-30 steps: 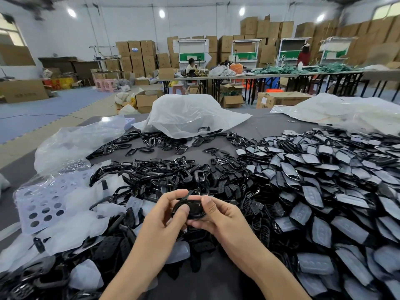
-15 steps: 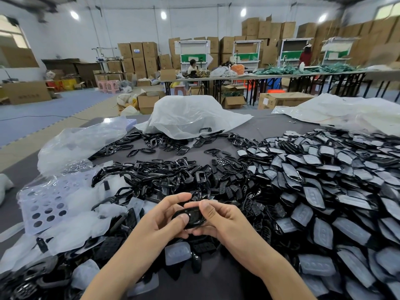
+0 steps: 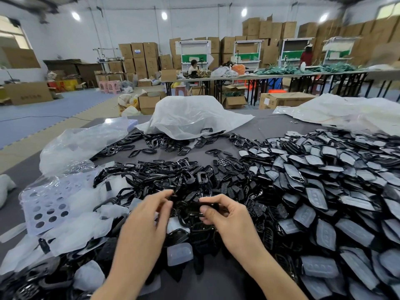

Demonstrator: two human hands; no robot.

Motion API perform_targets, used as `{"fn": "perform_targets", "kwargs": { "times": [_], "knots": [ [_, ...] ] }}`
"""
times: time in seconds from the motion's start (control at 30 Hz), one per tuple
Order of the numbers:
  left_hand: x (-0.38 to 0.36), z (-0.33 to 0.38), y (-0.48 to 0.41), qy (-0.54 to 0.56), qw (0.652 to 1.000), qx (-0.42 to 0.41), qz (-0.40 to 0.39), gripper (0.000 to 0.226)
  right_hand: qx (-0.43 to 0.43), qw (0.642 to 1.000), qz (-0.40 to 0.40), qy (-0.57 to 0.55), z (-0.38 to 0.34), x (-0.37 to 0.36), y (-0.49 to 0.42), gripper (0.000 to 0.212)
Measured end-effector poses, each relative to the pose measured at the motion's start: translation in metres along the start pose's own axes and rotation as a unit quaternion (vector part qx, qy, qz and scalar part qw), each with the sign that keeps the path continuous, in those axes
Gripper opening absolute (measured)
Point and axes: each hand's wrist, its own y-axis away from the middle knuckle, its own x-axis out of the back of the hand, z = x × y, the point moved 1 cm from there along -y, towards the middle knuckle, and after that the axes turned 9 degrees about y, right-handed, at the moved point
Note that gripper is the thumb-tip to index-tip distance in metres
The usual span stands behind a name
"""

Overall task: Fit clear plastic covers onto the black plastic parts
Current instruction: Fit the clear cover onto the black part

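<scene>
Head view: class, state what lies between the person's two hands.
A black part spans the gap: the right hand pinches one end, the left hand is at the other, its grip blurred. Shown in the head view.

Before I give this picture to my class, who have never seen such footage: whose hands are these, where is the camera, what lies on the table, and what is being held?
There is no machine here. A person works bare-handed, and the picture comes from a camera worn on their head, looking forward and down. The grey table holds a heap of black plastic parts, loose clear covers and, on the right, a pile of covered parts. The right hand pinches one black part. The left hand is at its other end, but blur hides whether it grips.
</scene>
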Motion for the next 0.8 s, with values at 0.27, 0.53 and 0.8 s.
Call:
{"fn": "perform_targets", "kwargs": {
  "times": [0.27, 0.53, 0.8],
  "knots": [
    [0.012, -0.039, -0.001, -0.294, 0.954, 0.061, 0.01, 0.044, -0.031, 0.998, 0.061, -0.01, 0.008, 0.004, -0.004, 0.021],
    [0.017, -0.026, -0.005, -0.129, 0.988, 0.073, 0.043, 0.008, -0.036, 0.996, 0.069, -0.051, 0.002, 0.004, -0.002, 0.02],
    [0.009, -0.01, -0.008, 0.217, 0.963, 0.148, 0.064, 0.012, -0.072, 0.982, 0.072, -0.16, -0.003, 0.005, -0.002, 0.016]
  ]
}}
